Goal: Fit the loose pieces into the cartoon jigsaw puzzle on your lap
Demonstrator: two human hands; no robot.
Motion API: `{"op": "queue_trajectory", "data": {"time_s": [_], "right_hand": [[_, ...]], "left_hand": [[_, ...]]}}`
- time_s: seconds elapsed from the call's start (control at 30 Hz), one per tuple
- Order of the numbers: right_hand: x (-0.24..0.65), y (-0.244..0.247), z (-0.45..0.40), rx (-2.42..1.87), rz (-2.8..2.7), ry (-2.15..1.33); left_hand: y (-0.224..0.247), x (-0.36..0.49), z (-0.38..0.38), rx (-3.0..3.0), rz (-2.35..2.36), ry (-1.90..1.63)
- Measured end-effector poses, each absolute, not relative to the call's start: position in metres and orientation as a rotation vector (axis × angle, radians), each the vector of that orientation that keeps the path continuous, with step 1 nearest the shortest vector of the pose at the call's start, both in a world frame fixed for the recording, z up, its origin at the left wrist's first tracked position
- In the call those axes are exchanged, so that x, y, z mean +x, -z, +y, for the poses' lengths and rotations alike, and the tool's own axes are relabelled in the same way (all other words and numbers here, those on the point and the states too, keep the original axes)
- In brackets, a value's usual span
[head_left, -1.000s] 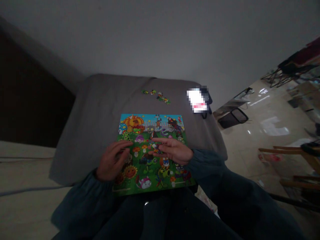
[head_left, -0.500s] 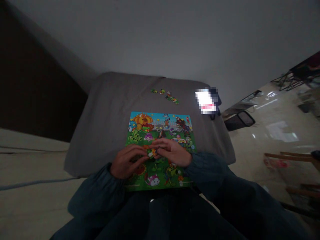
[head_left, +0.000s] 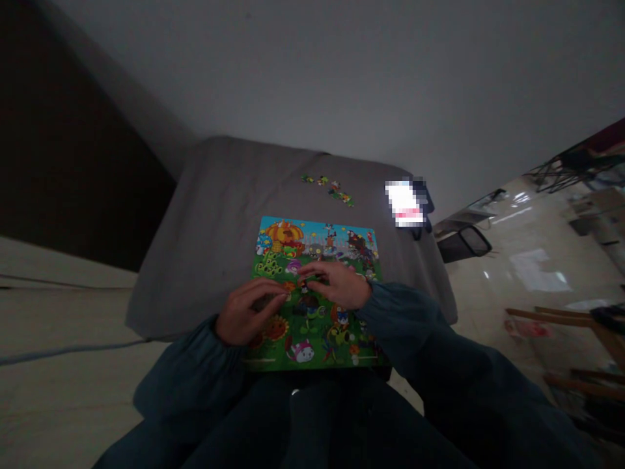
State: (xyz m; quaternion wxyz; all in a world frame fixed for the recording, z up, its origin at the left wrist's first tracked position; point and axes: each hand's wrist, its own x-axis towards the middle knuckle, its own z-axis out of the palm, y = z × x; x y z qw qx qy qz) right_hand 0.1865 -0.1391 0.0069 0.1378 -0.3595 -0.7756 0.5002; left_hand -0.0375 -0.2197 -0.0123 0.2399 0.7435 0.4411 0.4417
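A colourful jigsaw puzzle (head_left: 299,352) with cartoon plants and zombies lies at the near edge of the grey cloth-covered table. Over its left middle is my left hand (head_left: 250,311), thumb and fingertips pinched together. A small orange and pale puzzle piece (head_left: 288,290) shows at those fingertips, blurred against the picture. My right hand (head_left: 339,285) hovers above the puzzle's centre, close to the left one. Its thumb and forefinger are apart, with no piece clearly visible between them. Both hands partly hide the middle of the picture.
Several loose puzzle pieces (head_left: 334,189) lie beyond the board on the grey cloth (head_left: 215,215). A lit, pixelated screen (head_left: 405,203) stands at the right back. A pale wall (head_left: 312,78) rises behind the table, and a cable (head_left: 73,355) runs off to the left.
My right hand has drawn up and slightly away from my left, uncovering the board's centre, where both hands met at a small piece before. The view has shifted slightly.
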Motion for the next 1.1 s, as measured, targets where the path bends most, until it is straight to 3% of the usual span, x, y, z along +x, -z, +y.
{"op": "queue_trajectory", "data": {"time_s": [0.3,0.43,0.63,0.83,1.1], "right_hand": [[0.187,-0.002,-0.151,-0.997,-2.603,-1.011],[0.189,-0.005,-0.155,-0.900,-2.582,-1.022],[0.211,-0.003,-0.152,-1.103,-2.056,-1.433],[0.239,0.006,-0.176,-1.120,-1.225,-1.997],[0.256,-0.018,-0.195,-1.077,-0.742,-2.157]], "left_hand": [[0.017,-0.039,-0.219,2.077,1.249,-1.162],[0.023,-0.037,-0.217,2.239,1.245,-1.055],[0.028,-0.033,-0.217,2.617,1.229,-0.668],[0.025,-0.034,-0.214,2.717,1.224,-0.538],[0.027,-0.037,-0.208,2.661,1.193,-0.603]]}}
